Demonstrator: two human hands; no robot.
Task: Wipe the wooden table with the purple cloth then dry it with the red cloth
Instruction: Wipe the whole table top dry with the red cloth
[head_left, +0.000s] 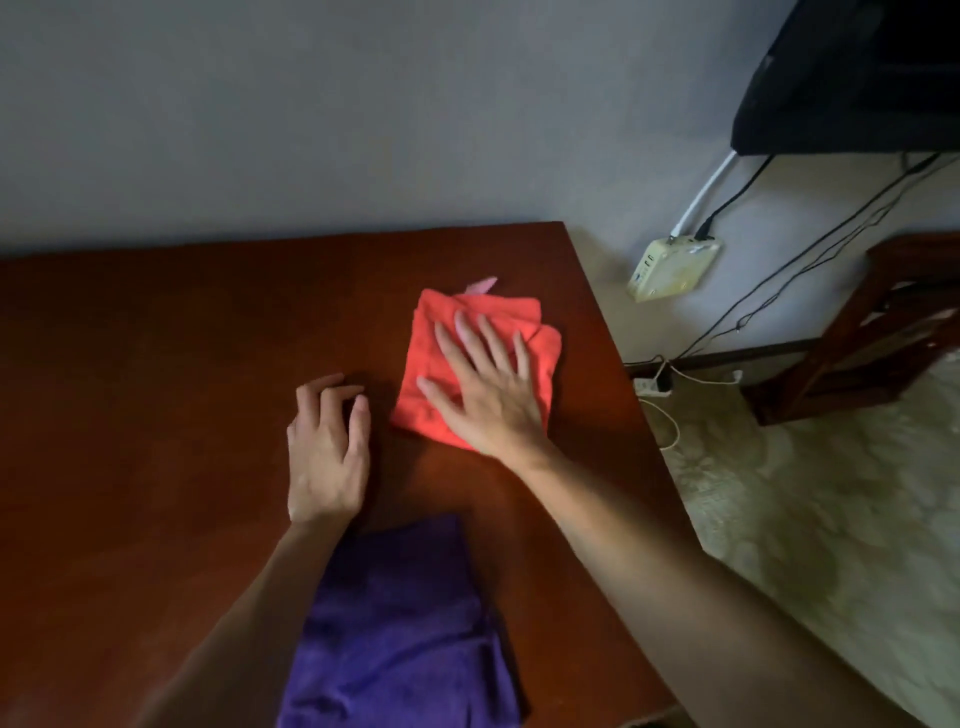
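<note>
The folded red cloth (441, 358) lies on the dark wooden table (156, 364) near its far right corner, a pink tag showing at its far edge. My right hand (483, 384) rests flat on it with fingers spread. Just left of the cloth, my left hand (327, 452) touches the bare wood with loosely curled fingers and holds nothing. The purple cloth (400, 634) lies crumpled at the near edge, partly under my left forearm.
The table's right edge (639, 415) drops to a patterned floor. A cream wall box (672, 267) with cables, a power strip (652, 385) on the floor, a wooden stand (857, 353) and a dark screen (852, 78) are on the right.
</note>
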